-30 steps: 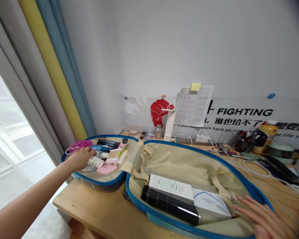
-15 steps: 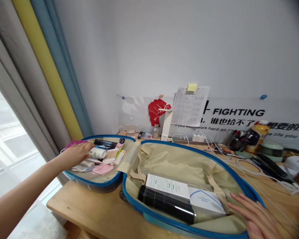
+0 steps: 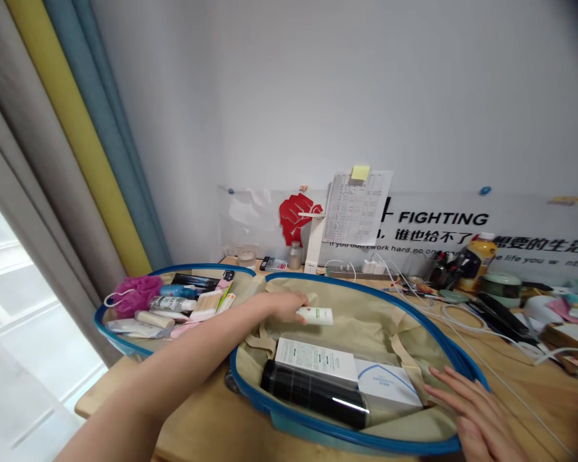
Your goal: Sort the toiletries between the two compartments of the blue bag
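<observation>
An open suitcase with blue edging [image 3: 347, 443] lies on a wooden desk. Over the back of its right half, my left hand [image 3: 289, 307] is closed on a small white bottle [image 3: 318, 316] with a green label. In front of that, a white box with green print [image 3: 315, 359], a white box with a blue line [image 3: 388, 384] and a black cylinder [image 3: 313, 393] lie side by side along the near wall. My right hand [image 3: 472, 407] rests at the suitcase's right front rim, fingers spread, holding nothing.
Toiletries fill the left half: a purple bath puff [image 3: 135, 294], a clear bottle [image 3: 173, 304], cotton swabs [image 3: 208, 304]. Behind stand a white lamp [image 3: 314, 244], a power strip [image 3: 366, 272] and a yellow bottle [image 3: 476, 262]. White cables [image 3: 481, 330] cross the desk at the right.
My left hand has lifted the white bottle out of the left half and carried it right, over the suitcase's right half. My right hand stays at the rim. The view has shifted slightly.
</observation>
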`<move>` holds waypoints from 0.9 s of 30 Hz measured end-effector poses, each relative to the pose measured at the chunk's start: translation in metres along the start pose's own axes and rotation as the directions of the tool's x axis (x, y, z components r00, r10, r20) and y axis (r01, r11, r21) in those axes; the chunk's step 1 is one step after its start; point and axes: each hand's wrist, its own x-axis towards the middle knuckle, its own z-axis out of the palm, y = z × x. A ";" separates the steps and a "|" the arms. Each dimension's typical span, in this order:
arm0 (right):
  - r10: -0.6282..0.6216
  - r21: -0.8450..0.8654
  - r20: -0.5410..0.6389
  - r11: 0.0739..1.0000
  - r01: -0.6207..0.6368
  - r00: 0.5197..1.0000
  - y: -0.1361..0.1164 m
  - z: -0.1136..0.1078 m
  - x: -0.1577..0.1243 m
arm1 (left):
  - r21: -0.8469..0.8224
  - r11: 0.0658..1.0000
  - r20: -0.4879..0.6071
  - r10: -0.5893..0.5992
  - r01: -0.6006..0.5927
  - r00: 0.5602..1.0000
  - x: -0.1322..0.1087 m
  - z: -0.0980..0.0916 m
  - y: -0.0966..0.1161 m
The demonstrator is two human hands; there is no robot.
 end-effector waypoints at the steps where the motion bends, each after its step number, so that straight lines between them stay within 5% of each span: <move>1: -0.007 -0.004 0.001 1.000 0.007 1.000 0.000 0.000 0.000 | 0.007 1.000 0.031 -0.008 0.008 0.999 0.009 0.007 0.000; 7: 0.005 0.003 0.008 1.000 -0.005 1.000 0.000 -0.001 0.000 | 0.039 0.998 0.172 -0.057 0.051 0.983 0.027 0.031 -0.009; 17: 0.015 0.022 -0.022 1.000 -0.014 1.000 0.000 0.002 0.002 | 0.012 0.998 0.256 -0.058 0.057 0.965 0.028 0.034 -0.012; 22: 0.030 0.044 -0.044 0.999 -0.028 0.999 -0.001 0.001 0.004 | -0.059 0.997 0.182 -0.041 0.053 0.982 0.023 0.025 -0.009; 27: 0.041 0.045 -0.009 0.998 -0.040 0.999 0.009 0.003 -0.007 | -0.119 0.990 -0.065 -0.081 0.073 0.995 -0.011 -0.015 -0.034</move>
